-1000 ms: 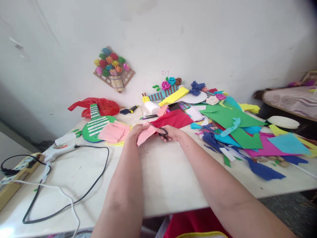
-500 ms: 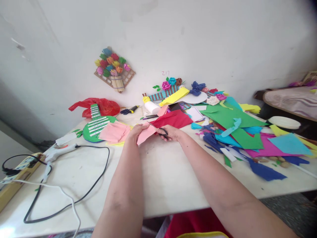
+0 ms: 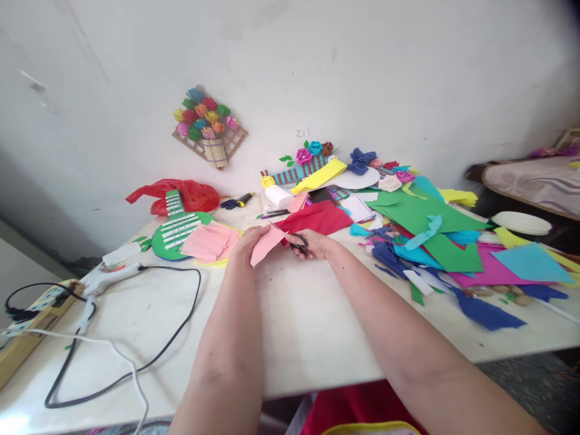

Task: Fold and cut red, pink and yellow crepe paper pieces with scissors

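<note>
My left hand (image 3: 250,240) pinches a piece of pink paper (image 3: 268,244) above the middle of the table. My right hand (image 3: 312,243) is closed round the black handles of a pair of scissors (image 3: 299,243). The scissor blades point left, at the upper right edge of the pink paper. Left of my left hand, more pink paper sheets (image 3: 211,240) lie over a green guitar-shaped piece (image 3: 174,232) with rows of white strips. Behind both hands is a sheet of red paper (image 3: 319,217).
On the left lie a white glue gun (image 3: 111,278) with a looping black cord and a power strip (image 3: 38,323). A red plastic bag (image 3: 194,194) and pliers (image 3: 237,201) are at the back. Coloured paper scraps, including a green sheet (image 3: 421,208), and a white lid (image 3: 521,223) cover the right.
The scissors and my right hand have shifted slightly at the paper's edge, and the pink paper is tilted a little more upright. The rest looks the same.
</note>
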{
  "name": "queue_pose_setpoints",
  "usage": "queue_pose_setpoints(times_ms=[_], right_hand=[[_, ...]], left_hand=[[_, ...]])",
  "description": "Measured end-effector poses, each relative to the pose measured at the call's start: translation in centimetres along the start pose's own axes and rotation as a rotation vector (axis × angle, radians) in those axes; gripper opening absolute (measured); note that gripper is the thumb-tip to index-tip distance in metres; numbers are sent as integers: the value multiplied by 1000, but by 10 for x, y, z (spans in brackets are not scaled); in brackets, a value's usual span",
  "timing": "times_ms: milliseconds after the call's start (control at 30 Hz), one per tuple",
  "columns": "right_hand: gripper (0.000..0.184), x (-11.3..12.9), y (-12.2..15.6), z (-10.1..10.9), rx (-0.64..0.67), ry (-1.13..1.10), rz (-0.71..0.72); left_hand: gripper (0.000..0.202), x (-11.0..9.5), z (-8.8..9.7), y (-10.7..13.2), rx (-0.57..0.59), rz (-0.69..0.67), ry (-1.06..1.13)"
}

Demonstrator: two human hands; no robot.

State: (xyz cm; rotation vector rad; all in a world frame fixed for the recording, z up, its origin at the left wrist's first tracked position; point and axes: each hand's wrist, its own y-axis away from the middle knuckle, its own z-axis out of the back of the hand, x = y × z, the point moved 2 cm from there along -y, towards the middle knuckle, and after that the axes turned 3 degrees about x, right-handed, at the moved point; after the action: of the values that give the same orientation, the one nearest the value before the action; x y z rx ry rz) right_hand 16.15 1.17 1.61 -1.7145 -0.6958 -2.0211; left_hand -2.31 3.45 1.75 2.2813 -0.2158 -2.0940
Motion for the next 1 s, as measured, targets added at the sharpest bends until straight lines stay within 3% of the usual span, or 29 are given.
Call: queue_pose_setpoints(times_ms=[267, 1000], right_hand=[[45, 1, 0, -3, 19, -41, -17], [37, 2, -4, -6, -38, -29, -2]], left_hand=[[23, -1, -5, 2, 68, 20, -15], [21, 2, -1, -3, 40, 9, 3]])
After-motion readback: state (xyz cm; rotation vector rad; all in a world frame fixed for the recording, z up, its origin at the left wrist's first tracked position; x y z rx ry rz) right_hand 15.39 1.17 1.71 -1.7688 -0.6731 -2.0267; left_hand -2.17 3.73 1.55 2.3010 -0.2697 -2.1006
